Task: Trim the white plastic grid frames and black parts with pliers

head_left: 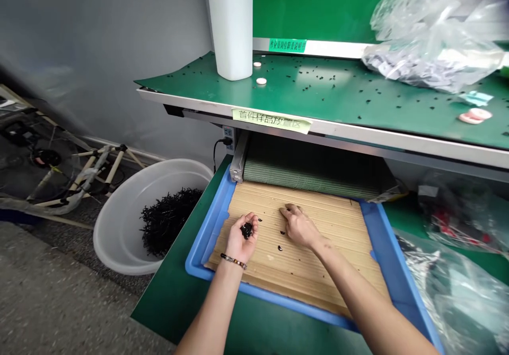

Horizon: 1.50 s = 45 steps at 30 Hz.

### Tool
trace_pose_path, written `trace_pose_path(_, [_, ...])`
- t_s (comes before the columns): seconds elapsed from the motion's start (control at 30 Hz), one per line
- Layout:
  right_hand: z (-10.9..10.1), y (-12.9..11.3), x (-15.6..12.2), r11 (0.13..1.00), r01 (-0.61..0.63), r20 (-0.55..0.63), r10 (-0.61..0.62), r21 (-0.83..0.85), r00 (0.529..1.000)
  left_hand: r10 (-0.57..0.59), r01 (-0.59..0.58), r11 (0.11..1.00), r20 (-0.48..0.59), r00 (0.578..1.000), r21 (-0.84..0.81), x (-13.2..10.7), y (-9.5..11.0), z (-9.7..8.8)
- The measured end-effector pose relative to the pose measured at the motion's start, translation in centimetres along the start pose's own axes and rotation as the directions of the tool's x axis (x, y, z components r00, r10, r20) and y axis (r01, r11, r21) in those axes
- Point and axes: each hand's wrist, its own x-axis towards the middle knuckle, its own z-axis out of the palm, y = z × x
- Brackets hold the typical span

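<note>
In the head view, on the green table (175, 302): a blue tray (401, 291) of smooth plastic, whose raised walls probably serve to stop small things from escaping.
Cardboard (246, 198): it lies inside the tray, tan, with fine parallel ridges and uneven edges; its pale colour, I think, makes dark things easier to see.
Left hand (240, 241): palm turned upward and fingers curled into a small bowl, holding black pieces (246, 231), likely so that they cannot spill. A beaded bracelet (234, 261) is around the wrist.
Right hand (300, 227): fingers bent, pointing down to the cardboard, the tips near together; whether a piece is pinched there, I cannot tell.
Pieces: small, glossy, some of them curved; besides those in the palm, several lie scattered on the cardboard, between the hands and nearer the front edge.
Belt (294, 183): dark green, finely ribbed, its near end at the tray's far side, perhaps so that what comes off it lands inside.
Tub (115, 228): white, round, plastic, beside the table, with a tangled heap of thin black strips (169, 220).
Shelf (338, 90): green-covered, above the belt, bearing a white, square-sided bottle (233, 32) and a clear, crumpled bag (421, 58).
</note>
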Motion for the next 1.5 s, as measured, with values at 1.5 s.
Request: trace_pose_path(1.5, [1.5,-7.1,2.5,0.998,0.048,0.017,-0.049,0.048,0.999,0.177,-0.192,0.969,-0.108,0.978,-0.152,-1.2,1.1,-1.3])
